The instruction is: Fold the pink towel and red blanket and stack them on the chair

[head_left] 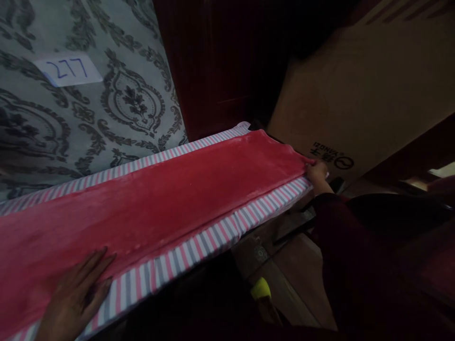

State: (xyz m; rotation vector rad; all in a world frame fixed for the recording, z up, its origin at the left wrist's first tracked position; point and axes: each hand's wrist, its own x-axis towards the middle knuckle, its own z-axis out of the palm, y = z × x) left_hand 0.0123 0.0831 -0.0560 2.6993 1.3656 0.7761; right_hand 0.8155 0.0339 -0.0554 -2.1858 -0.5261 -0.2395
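Note:
A long red cloth lies spread along a narrow surface covered with a striped sheet. Its pink, grey and white stripes show along both long sides of the red cloth. My left hand rests flat on the near left part of the cloth, fingers stretched out. At the far right end, my right hand pinches a corner of the red cloth between thumb and fingers. Small wrinkles run through the cloth beside each hand.
Patterned wallpaper with a paper label reading 277 rises behind the surface. A large cardboard box stands beyond the right end. Below lies a tiled floor with a yellow object over it. A dark red panel is at the back.

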